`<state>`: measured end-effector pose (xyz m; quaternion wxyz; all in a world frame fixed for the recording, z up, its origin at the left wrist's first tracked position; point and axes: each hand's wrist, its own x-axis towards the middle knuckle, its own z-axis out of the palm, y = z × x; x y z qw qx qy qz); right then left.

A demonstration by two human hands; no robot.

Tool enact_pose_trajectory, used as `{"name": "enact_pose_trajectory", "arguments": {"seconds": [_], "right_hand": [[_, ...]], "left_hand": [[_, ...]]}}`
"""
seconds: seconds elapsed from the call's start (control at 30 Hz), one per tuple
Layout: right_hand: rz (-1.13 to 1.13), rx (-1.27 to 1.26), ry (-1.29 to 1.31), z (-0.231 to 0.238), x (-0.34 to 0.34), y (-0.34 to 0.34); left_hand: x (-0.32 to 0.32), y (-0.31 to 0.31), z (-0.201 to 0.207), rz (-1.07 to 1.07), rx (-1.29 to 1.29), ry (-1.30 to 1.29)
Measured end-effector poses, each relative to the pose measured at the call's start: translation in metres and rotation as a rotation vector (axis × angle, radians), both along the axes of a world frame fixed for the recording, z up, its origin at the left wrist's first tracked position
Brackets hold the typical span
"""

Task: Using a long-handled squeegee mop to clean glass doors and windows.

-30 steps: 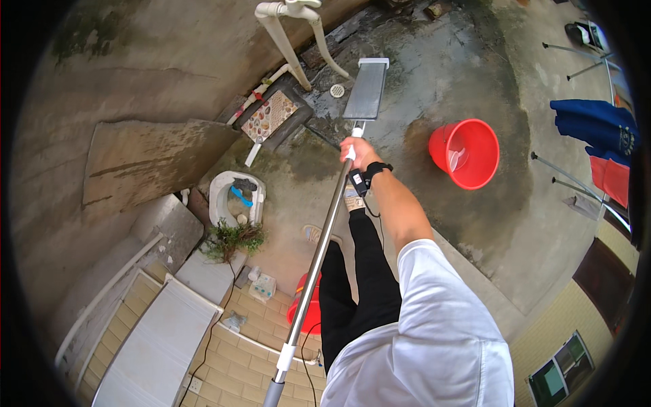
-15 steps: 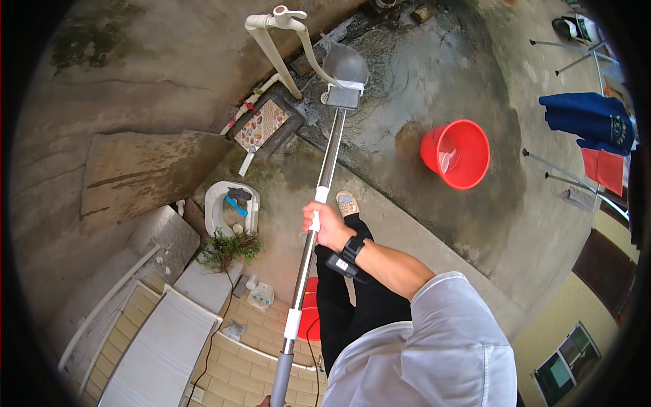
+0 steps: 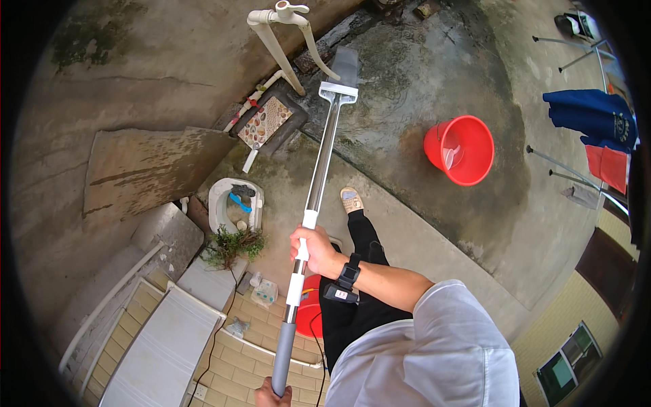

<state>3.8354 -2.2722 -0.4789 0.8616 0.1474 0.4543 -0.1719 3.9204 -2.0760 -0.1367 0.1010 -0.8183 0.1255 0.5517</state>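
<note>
A squeeze mop (image 3: pixel 322 157) with a chrome pole stretches away from me over the floor. Around the white sliding sleeve on its pole, my right hand (image 3: pixel 316 248) is closed; a black band sits on that wrist. My left hand (image 3: pixel 273 393), at the lower edge, grips the end of the grey handle. At the far end is a white bracket (image 3: pixel 338 91) with a narrow grey pad (image 3: pixel 346 66) beyond it, beside the mouth of a bent white pipe (image 3: pixel 317 54). Wet concrete (image 3: pixel 400 74) surrounds the mop head.
Right of the mop stands a red bucket (image 3: pixel 475 150) with a pale scoop inside. A pebble-patterned slab (image 3: pixel 266 122), a white basin (image 3: pixel 218 203) and a leafy plant (image 3: pixel 234 248) lie to the left. Clothes (image 3: pixel 590 119) hang at far right. Another red container (image 3: pixel 309 319) is beside my legs.
My right hand has drawn the white sleeve down the pole toward me. The mop's grey pad now looks narrower, with the white bracket showing. More of my left hand has come into view.
</note>
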Motion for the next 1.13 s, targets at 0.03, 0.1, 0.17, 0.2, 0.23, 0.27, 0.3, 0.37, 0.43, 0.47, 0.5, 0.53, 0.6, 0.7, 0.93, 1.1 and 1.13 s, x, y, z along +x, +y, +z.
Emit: {"name": "enact_pose_trajectory", "arguments": {"seconds": [0.03,0.1,0.17,0.2,0.23,0.27,0.3,0.37,0.43,0.47,0.5,0.53,0.6,0.7,0.93,1.1,1.13], "right_hand": [[-0.032,-0.037,0.041,-0.014,-0.001,-0.010],[-0.053,-0.072,0.083,-0.059,-0.004,-0.042],[-0.009,-0.091,0.139,-0.109,-0.021,-0.080],[0.030,-0.109,0.184,-0.129,-0.028,-0.095],[0.041,-0.126,0.189,-0.148,-0.037,-0.112],[0.051,-0.141,0.195,-0.167,-0.048,-0.125],[0.058,-0.138,0.168,-0.187,-0.062,-0.140],[0.066,-0.112,0.106,-0.215,-0.085,-0.169],[0.070,-0.118,0.103,-0.222,-0.092,-0.182],[0.075,-0.148,0.139,-0.220,-0.094,-0.185],[0.058,-0.141,0.125,-0.217,-0.095,-0.184],[0.053,-0.150,0.128,-0.214,-0.096,-0.185],[0.038,-0.159,0.103,-0.205,-0.088,-0.171],[0.007,-0.086,-0.004,-0.163,-0.055,-0.107],[-0.011,0.070,-0.087,-0.054,-0.017,-0.013],[0.087,0.026,-0.057,-0.107,-0.027,-0.053],[0.098,-0.034,-0.057,-0.139,-0.036,-0.075]], "left_hand": [[0.001,0.002,0.005,0.012,-0.023,0.030],[0.000,0.013,0.018,0.189,-0.079,0.145],[-0.004,0.024,0.034,0.236,-0.048,0.127],[-0.002,0.032,0.043,0.245,-0.009,0.144],[-0.001,0.048,0.050,0.252,-0.010,0.139],[0.002,0.070,0.060,0.238,0.008,0.137],[0.005,0.083,0.067,0.221,0.023,0.138],[0.008,0.091,0.079,0.236,0.039,0.151],[0.000,0.075,0.091,0.298,0.152,0.092],[-0.005,0.076,0.092,0.300,0.155,0.089],[-0.009,0.077,0.093,0.377,0.216,0.038],[-0.011,0.077,0.090,0.450,0.268,-0.009],[-0.012,0.089,0.083,0.444,0.128,0.113],[-0.015,0.076,0.066,0.331,0.026,0.215],[-0.014,0.023,0.017,0.185,-0.050,0.131],[-0.007,0.055,0.034,0.126,0.007,0.103],[-0.001,0.072,0.039,0.107,0.049,0.123]]}}
